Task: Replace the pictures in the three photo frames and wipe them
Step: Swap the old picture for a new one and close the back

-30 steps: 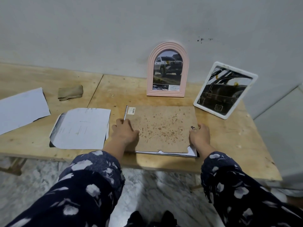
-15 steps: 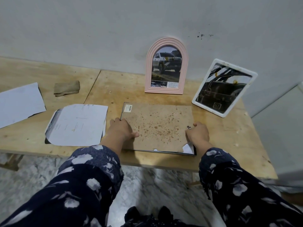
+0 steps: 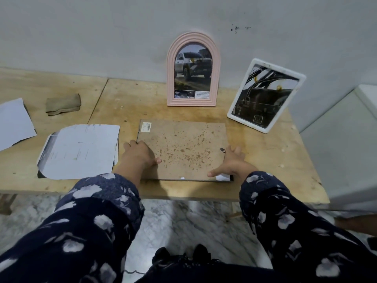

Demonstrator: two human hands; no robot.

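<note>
A large photo frame (image 3: 183, 148) lies face down near the table's front edge, its speckled brown backing board up. A white corner of paper (image 3: 223, 177) peeks out at its lower right. My left hand (image 3: 140, 154) grips the frame's left edge, thumb on the board. At the frame's right edge, my right hand (image 3: 231, 162) rests with fingers spread and thumb on the board. A pink arched frame (image 3: 192, 72) with a truck picture stands against the wall. A white frame (image 3: 265, 94) with a dark picture leans beside it.
A folded beige cloth (image 3: 63, 104) lies at the back left of the wooden table (image 3: 265, 160). Two loose sheets lie left of the frame, one close (image 3: 79, 151) and one at the far left (image 3: 14, 123). A grey wall stands behind, marble floor below.
My right hand has uncurled from the frame's right edge and now lies spread. My left hand has stayed at the left edge.
</note>
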